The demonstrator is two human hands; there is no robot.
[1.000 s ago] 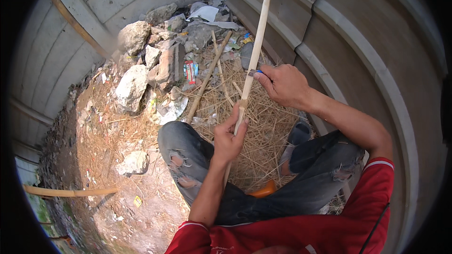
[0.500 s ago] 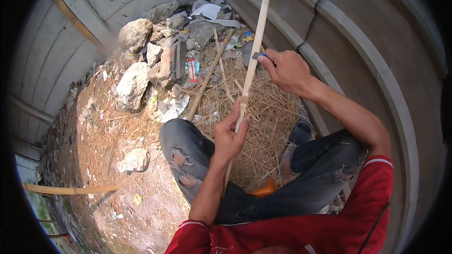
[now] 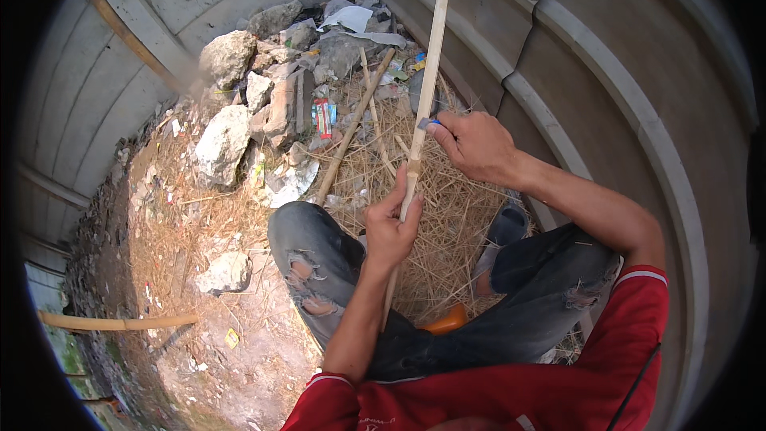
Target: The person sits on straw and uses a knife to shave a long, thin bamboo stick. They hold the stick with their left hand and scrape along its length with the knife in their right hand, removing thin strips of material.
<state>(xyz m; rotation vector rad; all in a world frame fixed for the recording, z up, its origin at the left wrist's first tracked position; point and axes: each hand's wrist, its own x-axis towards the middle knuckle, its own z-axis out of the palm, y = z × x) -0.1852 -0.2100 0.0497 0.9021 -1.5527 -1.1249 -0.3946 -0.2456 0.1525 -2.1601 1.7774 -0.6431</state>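
Note:
A long, pale bamboo pole (image 3: 432, 64) with ringed nodes slants up from my lap and leaves the view at the top. My left hand (image 3: 391, 227) is closed round its lower part, just below a node. In the fingers of my right hand (image 3: 476, 144) is a small flat blade (image 3: 424, 123) with a bit of blue at the grip. The blade lies against the right side of the pole, a short way above my left hand. Most of the blade's handle is hidden by my fingers. Thin straw-coloured strips (image 3: 455, 219) cover the ground beneath.
Corrugated metal sheets (image 3: 638, 136) rise close on my right. Ahead lie rocks (image 3: 223, 144), a loose bamboo stick (image 3: 357, 124) and scraps of litter. Between my bent legs sits an orange object (image 3: 445, 320), partly hidden. Another bamboo piece (image 3: 120, 322) juts in at the left.
My right hand has slid the blade down along the pole, closer to my left hand. The pole's upper end has tipped slightly left. My left hand keeps its grip.

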